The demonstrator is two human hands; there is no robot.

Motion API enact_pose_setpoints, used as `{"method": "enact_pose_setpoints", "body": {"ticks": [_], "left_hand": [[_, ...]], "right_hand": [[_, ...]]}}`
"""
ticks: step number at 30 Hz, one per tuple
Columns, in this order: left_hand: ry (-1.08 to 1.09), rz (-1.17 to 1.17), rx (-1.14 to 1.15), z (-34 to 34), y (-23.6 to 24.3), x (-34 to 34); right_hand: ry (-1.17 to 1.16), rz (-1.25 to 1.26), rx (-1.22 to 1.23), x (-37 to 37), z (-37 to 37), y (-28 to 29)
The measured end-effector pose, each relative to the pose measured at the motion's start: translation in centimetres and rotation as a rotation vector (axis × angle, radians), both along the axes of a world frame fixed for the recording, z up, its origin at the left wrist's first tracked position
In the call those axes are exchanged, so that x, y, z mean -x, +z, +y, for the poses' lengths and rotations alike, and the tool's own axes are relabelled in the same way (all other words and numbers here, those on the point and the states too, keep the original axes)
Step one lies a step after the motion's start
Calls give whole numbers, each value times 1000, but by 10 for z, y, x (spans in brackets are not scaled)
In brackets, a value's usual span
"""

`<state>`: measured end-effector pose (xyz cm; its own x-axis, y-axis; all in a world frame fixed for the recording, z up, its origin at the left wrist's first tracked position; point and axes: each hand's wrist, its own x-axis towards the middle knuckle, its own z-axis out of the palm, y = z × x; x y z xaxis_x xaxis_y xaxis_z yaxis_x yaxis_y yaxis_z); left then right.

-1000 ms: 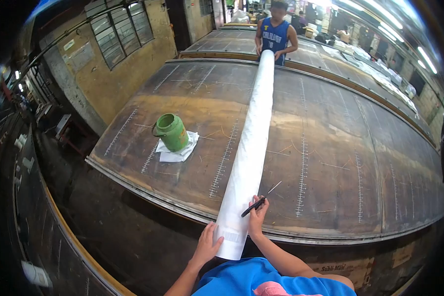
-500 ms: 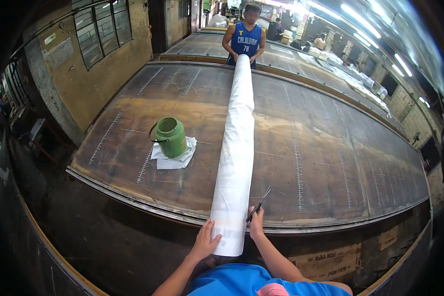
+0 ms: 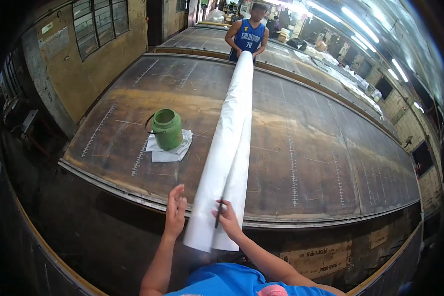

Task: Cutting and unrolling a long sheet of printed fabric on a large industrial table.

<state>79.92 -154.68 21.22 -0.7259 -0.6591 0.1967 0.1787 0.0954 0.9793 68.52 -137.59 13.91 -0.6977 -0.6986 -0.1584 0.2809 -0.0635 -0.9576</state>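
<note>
"Which hand's nearer?"
"The right hand point(image 3: 227, 217): it's gripping a dark tool point(image 3: 219, 212) over the near end of the white roll point(image 3: 222, 153). The left hand point(image 3: 175, 212) is hanging open, empty, just left of it."
"Which way's the roll running?"
"Lengthwise outward, crossing the table point(image 3: 271, 177) toward a co-worker point(image 3: 249, 37) holding the far end."

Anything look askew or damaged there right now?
The white roll shows a lengthwise fold or gap by the right hand, so its near end looks uneven. The tabletop has tan stains, so it looks worn.
</note>
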Motion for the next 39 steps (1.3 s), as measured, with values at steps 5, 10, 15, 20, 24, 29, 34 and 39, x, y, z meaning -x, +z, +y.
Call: {"method": "enact_pose_setpoints", "body": {"ticks": [5, 10, 15, 20, 24, 29, 34, 39], "left_hand": [[-72, 60, 36, 17, 23, 36], [-403, -49, -139, 57, -9, 69], [-360, -825, 490, 83, -111, 119], [118, -1179, 772, 75, -124, 128], [-9, -465, 713, 85, -124, 155], [82, -610, 307, 79, -160, 192], [-339, -659, -601, 66, -172, 180], [-169, -705, -267, 86, -192, 178]], "right_hand": [[127, -45, 62, -12, 14, -13], [80, -167, 205, 6, 92, -1], [-190, -188, 158, 34, 201, -10], [-489, -226, 126, 36, 342, -38], [-862, -278, 42, 17, 456, -57], [-1261, -301, 43, -27, 592, -84], [-1610, -355, -96, -90, 696, -98], [-1725, -397, -175, -111, 747, -95]]}}
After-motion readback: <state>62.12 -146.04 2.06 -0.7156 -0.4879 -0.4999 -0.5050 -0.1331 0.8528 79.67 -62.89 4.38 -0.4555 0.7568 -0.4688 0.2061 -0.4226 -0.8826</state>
